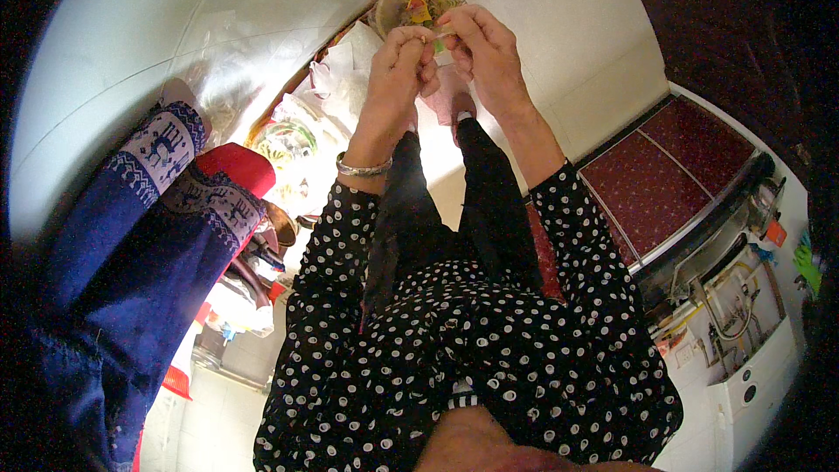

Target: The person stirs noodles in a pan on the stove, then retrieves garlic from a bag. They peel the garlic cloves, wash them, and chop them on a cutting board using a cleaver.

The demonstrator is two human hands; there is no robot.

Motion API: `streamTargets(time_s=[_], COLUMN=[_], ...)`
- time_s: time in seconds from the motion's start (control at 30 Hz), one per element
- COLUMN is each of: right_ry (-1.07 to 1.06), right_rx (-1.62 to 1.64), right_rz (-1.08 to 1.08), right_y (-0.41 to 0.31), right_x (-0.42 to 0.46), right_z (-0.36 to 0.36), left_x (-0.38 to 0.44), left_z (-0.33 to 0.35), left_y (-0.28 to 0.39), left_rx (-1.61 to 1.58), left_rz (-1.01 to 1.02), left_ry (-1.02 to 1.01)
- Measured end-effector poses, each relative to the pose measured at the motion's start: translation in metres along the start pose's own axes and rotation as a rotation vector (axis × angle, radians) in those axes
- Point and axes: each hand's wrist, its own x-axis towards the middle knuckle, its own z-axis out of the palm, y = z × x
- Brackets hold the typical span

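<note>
Both hands meet above a pale round bin (385, 1), close in front of it as seen from above. My left hand (401, 65), with a silver bangle (364, 169) at its wrist, has thumb and fingers pinched together. My right hand (486, 52) pinches from the other side. Between the fingertips is a small pale strip with a green bit (439, 46); what it is I cannot tell. Inside the bin lie plant scraps (446, 6) and a yellow and red wrapper (417, 9).
White plastic bags (337, 78) stand left of the legs. Blue patterned cloths (157, 236) hang at the left, beside pans (282, 223). On the right is a dark red tiled surface (662, 170), with pipes (727, 314) near it. Slippered feet (452, 101) are below the hands.
</note>
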Motion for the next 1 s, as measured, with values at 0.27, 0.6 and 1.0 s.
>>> streamTargets(time_s=[0.27, 0.6, 1.0], right_ry=[-0.032, 0.045, -0.119], right_rx=[0.153, -0.009, -0.296], right_rz=[0.0, -0.117, -0.244], right_y=[0.014, 0.021, 0.019], right_x=[0.01, 0.01, 0.024], right_z=[-0.004, 0.002, -0.006], left_x=[0.011, 0.005, 0.022], left_z=[-0.012, -0.005, -0.02], left_y=[-0.005, -0.013, -0.009], left_rx=[-0.007, 0.308, 0.904], left_rz=[-0.003, 0.148, 0.55], left_ry=[0.019, 0.022, 0.087])
